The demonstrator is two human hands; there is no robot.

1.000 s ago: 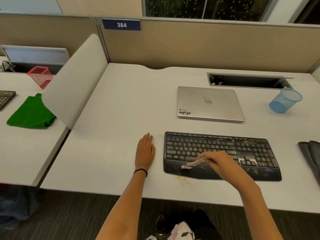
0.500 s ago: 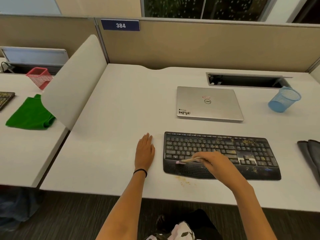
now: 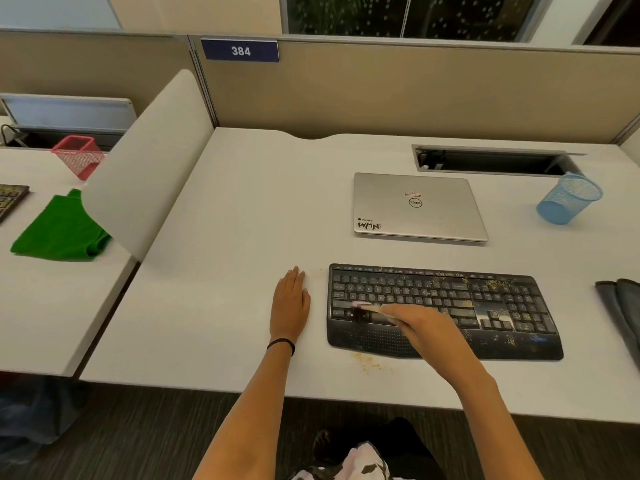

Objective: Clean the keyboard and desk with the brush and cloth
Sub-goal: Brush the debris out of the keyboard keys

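A black keyboard (image 3: pixel 502 306) lies on the white desk (image 3: pixel 242 209), speckled with yellowish crumbs, mostly on its right half. My right hand (image 3: pixel 420 325) holds a small brush (image 3: pixel 363 308) with a pale handle and pinkish tip, its head resting on the lower left keys. Flat on the desk, just left of the keyboard, lies my left hand (image 3: pixel 290 301), fingers together and holding nothing. A little pile of crumbs (image 3: pixel 367 362) sits on the desk below the keyboard's front edge. A dark grey cloth (image 3: pixel 621 306) lies at the right edge.
A closed silver laptop (image 3: pixel 417 206) lies behind the keyboard. A blue mesh cup (image 3: pixel 568 199) stands at the back right, beside a cable slot (image 3: pixel 491 161). Past the curved divider (image 3: pixel 149 168) on the neighbouring desk are a green cloth (image 3: pixel 59 230) and a pink mesh cup (image 3: pixel 79 155).
My right hand has swept the brush leftward and upward, from the palm rest onto the lower left keys. The left hand has stayed in place.
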